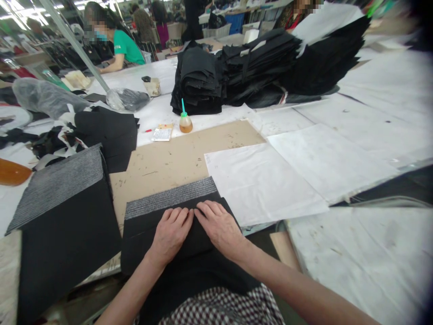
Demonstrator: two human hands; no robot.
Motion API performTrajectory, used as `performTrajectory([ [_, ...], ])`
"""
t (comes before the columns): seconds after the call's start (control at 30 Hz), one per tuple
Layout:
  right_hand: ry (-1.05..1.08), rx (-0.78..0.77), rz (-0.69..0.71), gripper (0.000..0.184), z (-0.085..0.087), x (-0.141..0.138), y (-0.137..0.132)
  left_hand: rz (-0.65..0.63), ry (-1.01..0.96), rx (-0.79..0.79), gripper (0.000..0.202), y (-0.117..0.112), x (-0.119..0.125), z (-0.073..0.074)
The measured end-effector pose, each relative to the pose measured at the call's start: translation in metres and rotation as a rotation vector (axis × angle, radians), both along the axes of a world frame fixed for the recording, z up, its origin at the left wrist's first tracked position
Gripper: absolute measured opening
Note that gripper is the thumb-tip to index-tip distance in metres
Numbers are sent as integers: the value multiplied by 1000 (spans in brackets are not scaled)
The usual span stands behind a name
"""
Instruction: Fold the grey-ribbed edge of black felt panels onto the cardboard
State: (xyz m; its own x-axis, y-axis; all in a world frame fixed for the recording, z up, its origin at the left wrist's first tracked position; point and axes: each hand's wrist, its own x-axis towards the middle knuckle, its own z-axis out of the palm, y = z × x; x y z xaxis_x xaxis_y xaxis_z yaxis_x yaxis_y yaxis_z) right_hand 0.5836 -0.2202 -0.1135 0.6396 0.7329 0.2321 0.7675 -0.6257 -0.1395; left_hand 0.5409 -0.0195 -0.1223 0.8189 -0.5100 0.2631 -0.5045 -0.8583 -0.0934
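In front of me lies a black fabric panel with a grey ribbed strip along its far side. My left hand bends its fingers over a folded edge of the black fabric. Beside it, my right hand grips the same edge, the two hands' fingertips nearly touching. The thumbs are hidden under the hands. To the left sits a stack of similar black panels, its top one also bearing a grey ribbed band.
Beyond the panel are a brown board, a small bottle with a green nozzle and a small label card. White sheets cover the right side. Bundles of black fabric stand farther back. A person in green works across the table.
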Motion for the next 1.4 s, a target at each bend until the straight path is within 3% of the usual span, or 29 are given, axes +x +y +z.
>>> performTrajectory([
  [0.17,68,47,4,44,-10,-8,5,106,61,-176,35,14,-3,-8],
  [0.33,94,38,20,55,-6,-7,2,145,100,-324,29,31,-10,-12],
  [0.87,66,-42,44,55,0,-5,9,32,78,-97,37,36,-18,-3],
  [1.1,22,-14,33,42,5,-9,20,25,65,-29,34,32,-19,4],
  [1.4,81,23,70,48,-8,-17,35,108,107,-192,36,53,-30,-6],
])
